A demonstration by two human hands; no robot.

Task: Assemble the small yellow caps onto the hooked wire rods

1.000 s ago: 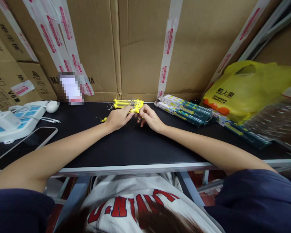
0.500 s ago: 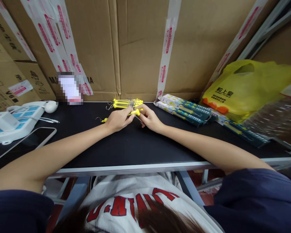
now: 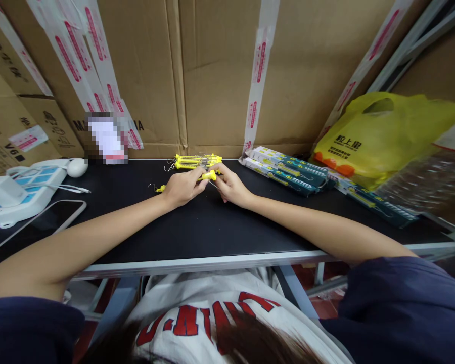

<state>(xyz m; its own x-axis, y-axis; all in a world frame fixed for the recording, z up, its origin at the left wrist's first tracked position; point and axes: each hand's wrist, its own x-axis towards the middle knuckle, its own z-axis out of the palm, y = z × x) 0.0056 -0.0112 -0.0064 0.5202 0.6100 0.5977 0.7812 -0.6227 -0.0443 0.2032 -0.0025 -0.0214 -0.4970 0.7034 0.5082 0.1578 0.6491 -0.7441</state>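
My left hand (image 3: 182, 187) is closed around a yellow spring scale (image 3: 209, 175), its capped end showing past the thumb. At the other end, a wire hook (image 3: 151, 187) sticks out left of the hand. My right hand (image 3: 230, 186) meets it at the capped end, fingers pinched on a thin metal piece (image 3: 213, 184); the fingertips hide most of that piece. Just behind both hands, a pile of yellow spring scales (image 3: 197, 161) with metal hooks lies on the black table (image 3: 197, 227).
Printed boxes (image 3: 284, 169) lie to the right, before a yellow plastic bag (image 3: 387, 136) and clear plastic packaging (image 3: 420, 177). On the left are a white power strip (image 3: 41, 194), a phone (image 3: 34, 227) and cables. Large cardboard (image 3: 216, 76) stands behind the table.
My hands stay together at the capped end of the spring scale. The right fingers have shifted slightly, and a yellow bit seen between them earlier no longer shows. The camera view has moved slightly.
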